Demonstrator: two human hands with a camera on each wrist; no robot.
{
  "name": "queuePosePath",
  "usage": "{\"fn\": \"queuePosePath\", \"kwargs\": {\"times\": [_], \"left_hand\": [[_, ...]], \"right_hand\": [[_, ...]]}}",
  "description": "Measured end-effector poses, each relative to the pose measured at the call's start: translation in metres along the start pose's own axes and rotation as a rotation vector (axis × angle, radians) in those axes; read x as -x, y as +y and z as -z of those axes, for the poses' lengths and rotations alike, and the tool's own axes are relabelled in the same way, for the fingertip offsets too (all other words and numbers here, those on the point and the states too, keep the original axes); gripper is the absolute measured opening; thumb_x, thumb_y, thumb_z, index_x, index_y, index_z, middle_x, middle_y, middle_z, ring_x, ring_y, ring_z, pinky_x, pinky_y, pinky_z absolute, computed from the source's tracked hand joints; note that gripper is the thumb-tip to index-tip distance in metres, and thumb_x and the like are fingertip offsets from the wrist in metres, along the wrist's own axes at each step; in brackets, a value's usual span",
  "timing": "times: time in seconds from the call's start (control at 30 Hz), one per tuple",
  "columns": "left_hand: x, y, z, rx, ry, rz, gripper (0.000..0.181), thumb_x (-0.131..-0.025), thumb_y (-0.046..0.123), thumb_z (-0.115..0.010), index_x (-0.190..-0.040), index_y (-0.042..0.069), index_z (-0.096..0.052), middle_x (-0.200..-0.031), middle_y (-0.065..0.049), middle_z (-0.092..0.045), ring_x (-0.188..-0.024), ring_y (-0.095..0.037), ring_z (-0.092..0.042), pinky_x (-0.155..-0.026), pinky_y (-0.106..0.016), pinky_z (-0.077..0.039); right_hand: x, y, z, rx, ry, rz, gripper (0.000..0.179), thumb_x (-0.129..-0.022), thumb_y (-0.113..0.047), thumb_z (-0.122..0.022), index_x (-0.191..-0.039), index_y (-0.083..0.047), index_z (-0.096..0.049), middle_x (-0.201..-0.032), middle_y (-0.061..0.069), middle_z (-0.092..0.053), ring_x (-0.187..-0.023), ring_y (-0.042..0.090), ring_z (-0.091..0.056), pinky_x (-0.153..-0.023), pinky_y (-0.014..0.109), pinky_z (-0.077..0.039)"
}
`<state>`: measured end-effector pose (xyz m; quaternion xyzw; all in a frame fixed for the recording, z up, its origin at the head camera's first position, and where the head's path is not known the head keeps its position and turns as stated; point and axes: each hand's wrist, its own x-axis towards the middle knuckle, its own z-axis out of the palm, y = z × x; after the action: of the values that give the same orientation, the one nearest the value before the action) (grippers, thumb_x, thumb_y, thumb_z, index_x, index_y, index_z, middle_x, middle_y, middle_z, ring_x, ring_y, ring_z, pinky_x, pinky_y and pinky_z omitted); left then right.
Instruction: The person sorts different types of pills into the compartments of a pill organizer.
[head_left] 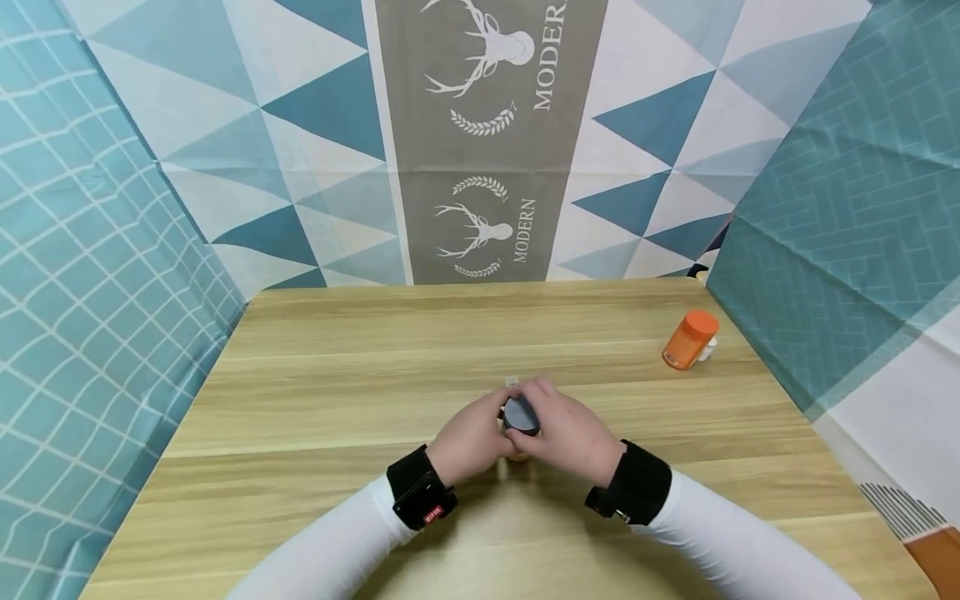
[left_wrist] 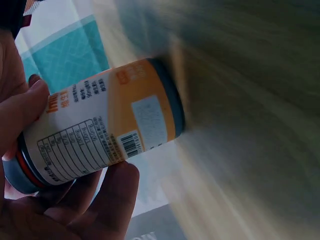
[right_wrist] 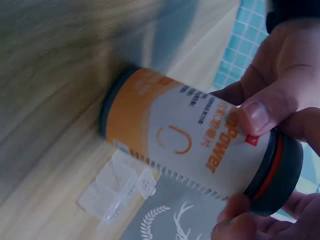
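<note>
Between my two hands is a supplement bottle (left_wrist: 95,125) with a white and orange label and a dark lid (head_left: 521,415). It stands upright, its dark base right at the wooden tabletop. My left hand (head_left: 468,437) grips the bottle's upper part from the left, and my right hand (head_left: 577,433) holds it from the right around the lid. In the right wrist view a thumb (right_wrist: 257,117) presses on the label just below the lid. The lid has a thin red-orange ring (right_wrist: 267,172) under it.
Just beyond the bottle lies a small clear plastic case (right_wrist: 117,187). At the table's back right stands an orange bottle (head_left: 688,340), with a small white item (head_left: 707,348) beside it. Patterned cloths hang around the wooden table (head_left: 337,358).
</note>
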<state>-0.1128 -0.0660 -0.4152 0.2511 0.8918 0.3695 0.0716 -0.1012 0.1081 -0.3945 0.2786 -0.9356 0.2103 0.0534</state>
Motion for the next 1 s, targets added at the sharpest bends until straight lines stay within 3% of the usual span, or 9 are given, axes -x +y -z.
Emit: {"fn": "queuePosePath", "kwargs": {"times": [0.2, 0.33, 0.43, 0.53, 0.73, 0.83, 0.93, 1.0], "left_hand": [[-0.003, -0.004, 0.003, 0.041, -0.021, 0.009, 0.05, -0.077, 0.028, -0.078, -0.12, 0.016, -0.056, -0.096, 0.006, -0.062, -0.08, -0.008, -0.055, -0.07, -0.026, -0.049], [-0.003, -0.005, 0.004, 0.025, -0.016, 0.011, 0.044, -0.075, 0.029, -0.079, -0.113, 0.019, -0.059, -0.09, 0.007, -0.062, -0.076, -0.009, -0.054, -0.067, -0.025, -0.048], [-0.004, -0.005, 0.005, 0.025, -0.01, 0.012, 0.041, -0.073, 0.025, -0.079, -0.11, 0.02, -0.062, -0.09, 0.008, -0.064, -0.078, -0.007, -0.056, -0.068, -0.025, -0.05], [-0.006, -0.006, 0.006, 0.02, -0.006, 0.001, 0.046, -0.073, 0.023, -0.08, -0.116, 0.018, -0.063, -0.098, 0.007, -0.067, -0.085, -0.005, -0.058, -0.072, -0.026, -0.052], [-0.006, -0.007, 0.005, 0.017, -0.021, 0.013, 0.058, -0.076, 0.024, -0.079, -0.129, 0.014, -0.058, -0.109, 0.003, -0.068, -0.093, -0.006, -0.058, -0.078, -0.029, -0.052], [-0.005, -0.007, 0.005, 0.006, -0.028, 0.013, 0.053, -0.078, 0.028, -0.078, -0.126, 0.014, -0.059, -0.107, 0.003, -0.068, -0.094, -0.007, -0.058, -0.079, -0.03, -0.052], [-0.005, -0.008, 0.006, -0.001, -0.026, 0.006, 0.043, -0.079, 0.028, -0.078, -0.116, 0.016, -0.061, -0.101, 0.004, -0.068, -0.089, -0.008, -0.059, -0.076, -0.03, -0.052], [-0.006, -0.008, 0.006, 0.003, -0.028, 0.008, 0.042, -0.079, 0.028, -0.078, -0.116, 0.017, -0.061, -0.1, 0.005, -0.067, -0.088, -0.007, -0.059, -0.075, -0.029, -0.052]], "right_hand": [[-0.005, 0.0, -0.002, 0.181, 0.015, -0.044, 0.047, -0.086, -0.059, -0.059, -0.097, -0.013, -0.057, -0.075, -0.005, -0.056, -0.058, 0.006, -0.048, -0.046, 0.023, -0.041], [-0.008, 0.001, -0.002, 0.215, -0.009, -0.019, 0.043, -0.089, -0.057, -0.057, -0.088, -0.014, -0.053, -0.065, -0.008, -0.05, -0.052, 0.007, -0.044, -0.043, 0.021, -0.035], [-0.008, 0.004, -0.003, 0.195, -0.021, 0.021, 0.04, -0.091, -0.052, -0.056, -0.092, -0.012, -0.053, -0.067, -0.007, -0.048, -0.055, 0.007, -0.045, -0.045, 0.02, -0.036], [-0.008, 0.008, -0.003, 0.178, -0.023, 0.073, 0.038, -0.092, -0.049, -0.056, -0.099, -0.011, -0.054, -0.073, -0.006, -0.05, -0.061, 0.007, -0.046, -0.049, 0.021, -0.04], [-0.008, 0.018, -0.003, 0.173, -0.027, 0.19, 0.049, -0.085, -0.035, -0.056, -0.127, -0.009, -0.052, -0.103, -0.002, -0.057, -0.084, 0.008, -0.048, -0.068, 0.027, -0.048], [-0.008, 0.017, -0.001, 0.165, -0.015, 0.141, 0.052, -0.088, -0.044, -0.055, -0.127, -0.011, -0.053, -0.105, -0.002, -0.057, -0.083, 0.008, -0.049, -0.066, 0.027, -0.048], [-0.01, 0.013, -0.002, 0.182, -0.03, 0.041, 0.057, -0.089, -0.062, -0.051, -0.115, -0.012, -0.057, -0.088, -0.005, -0.058, -0.07, 0.007, -0.05, -0.053, 0.024, -0.045], [-0.011, 0.011, -0.003, 0.196, -0.05, 0.007, 0.055, -0.089, -0.065, -0.05, -0.105, -0.012, -0.057, -0.077, -0.007, -0.054, -0.061, 0.006, -0.048, -0.047, 0.022, -0.04]]}}
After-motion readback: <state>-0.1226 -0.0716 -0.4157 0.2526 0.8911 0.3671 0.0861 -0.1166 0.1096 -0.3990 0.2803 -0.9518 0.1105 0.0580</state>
